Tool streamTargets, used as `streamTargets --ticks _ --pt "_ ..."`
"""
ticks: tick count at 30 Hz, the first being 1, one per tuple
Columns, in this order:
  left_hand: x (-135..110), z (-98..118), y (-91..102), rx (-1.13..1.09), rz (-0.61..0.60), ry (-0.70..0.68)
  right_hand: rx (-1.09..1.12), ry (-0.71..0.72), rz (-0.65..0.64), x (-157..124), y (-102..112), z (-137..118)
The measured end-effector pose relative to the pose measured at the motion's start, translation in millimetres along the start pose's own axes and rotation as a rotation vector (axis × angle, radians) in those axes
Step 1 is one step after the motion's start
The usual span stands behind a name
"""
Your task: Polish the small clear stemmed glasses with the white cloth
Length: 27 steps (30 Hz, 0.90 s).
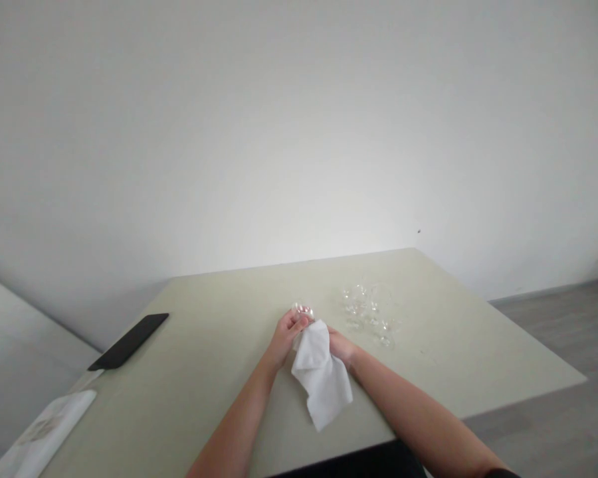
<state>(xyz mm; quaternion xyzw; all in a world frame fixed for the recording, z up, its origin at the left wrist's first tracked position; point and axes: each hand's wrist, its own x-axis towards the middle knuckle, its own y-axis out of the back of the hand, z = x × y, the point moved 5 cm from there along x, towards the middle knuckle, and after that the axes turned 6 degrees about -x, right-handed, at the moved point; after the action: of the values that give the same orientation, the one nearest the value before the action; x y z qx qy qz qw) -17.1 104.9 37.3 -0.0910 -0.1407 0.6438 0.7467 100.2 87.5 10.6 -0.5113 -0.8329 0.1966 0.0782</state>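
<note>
My left hand [286, 332] is closed around a small clear, shiny cup-like piece [303, 310], probably glass or plastic; its exact kind is hard to make out. My right hand [339, 346] grips a white cloth [321, 375], pressing its upper end against the clear piece. The cloth's lower end hangs down toward the table's near edge and hides most of the right fingers. To the right of my hands, several similar clear pieces [361, 302] lie in a loose cluster on the table.
The pale table [219, 332] stands against a white wall [299, 133]. At its left edge lie a flat black object [132, 340] and a white package [54, 428]. Grey flooring [553, 318] shows beyond the right edge.
</note>
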Motion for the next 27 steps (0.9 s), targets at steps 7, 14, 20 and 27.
streamTargets --ticks 7,14,20,27 --pt "8.1 10.3 28.5 -0.022 0.286 -0.25 0.198 -0.027 0.232 10.9 18.7 -7.3" --pt "5.5 18.4 24.5 -0.038 0.319 -0.325 0.136 -0.107 0.129 9.1 10.5 3.1" --pt "5.4 18.5 17.9 0.017 0.238 -0.315 -0.081 0.053 0.054 12.4 11.0 10.8" --pt "2.5 18.0 14.5 0.097 0.154 -0.31 -0.2 0.09 0.033 12.7 12.1 5.3"
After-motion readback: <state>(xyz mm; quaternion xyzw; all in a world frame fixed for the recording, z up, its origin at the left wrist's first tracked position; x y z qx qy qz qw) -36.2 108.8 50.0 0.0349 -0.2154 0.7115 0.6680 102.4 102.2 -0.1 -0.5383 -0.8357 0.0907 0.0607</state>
